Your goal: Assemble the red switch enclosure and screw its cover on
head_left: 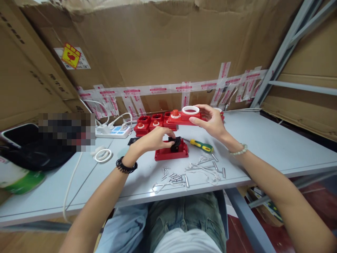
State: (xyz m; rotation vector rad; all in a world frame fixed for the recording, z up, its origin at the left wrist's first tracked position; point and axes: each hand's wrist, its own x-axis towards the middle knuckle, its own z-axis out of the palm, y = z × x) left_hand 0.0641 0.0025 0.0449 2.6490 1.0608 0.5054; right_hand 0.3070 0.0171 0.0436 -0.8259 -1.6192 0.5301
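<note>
My left hand (159, 138) has its thumb and fingers closed round a black part (175, 144), which stands in a red open housing (171, 154) on the table. Raised behind and to the right, my right hand (210, 120) grips a red cover (181, 119) with a white ring (191, 110) and a red knob (175, 113). A green and yellow screwdriver (201, 145) lies just right of the housing. In front of it are several metal pins or screws (175, 177) and thin clear strips.
Several red units (142, 125) line the back of the grey table (276, 140). A white power strip (113, 131), white rings (103, 155) and a cable lie at the left, beside a black bag (52, 154). Cardboard (158, 45) walls the back; a metal frame (285, 52) rises at right.
</note>
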